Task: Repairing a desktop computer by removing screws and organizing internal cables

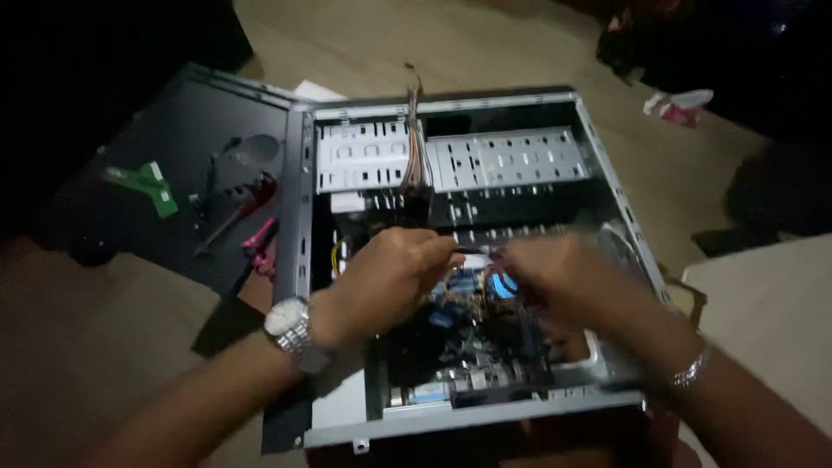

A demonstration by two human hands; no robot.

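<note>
Both your forearms come in from the bottom edge, a silver metal wristwatch (pixel 289 334) on the left and a thin silver bracelet (pixel 691 373) on the right. Your left hand (pixel 386 282) is curled, fingertips pressed together in a pinch on something small and pale at mid-case; what it is I cannot tell. Your right hand (pixel 568 277) is blurred, so I cannot tell whether it is spread or closed.

Both hands meet over the dark circuit board with blue parts (pixel 472 316), which lies flat in the open grey steel computer case (pixel 464 416) on the floor. A tug at this angle could, in my judgement, bend a connector or scrape your knuckles on the case's sheet-metal edges. Low light makes misreading a socket likely.

Behind, a bundle of multicoloured wires (pixel 418 156) hangs over the perforated drive bays (pixel 503 160) and could snag. Left, on the black side panel (pixel 186 139), red-handled tools (pixel 251 204) and a green card (pixel 152 186) lie near your elbow.
</note>
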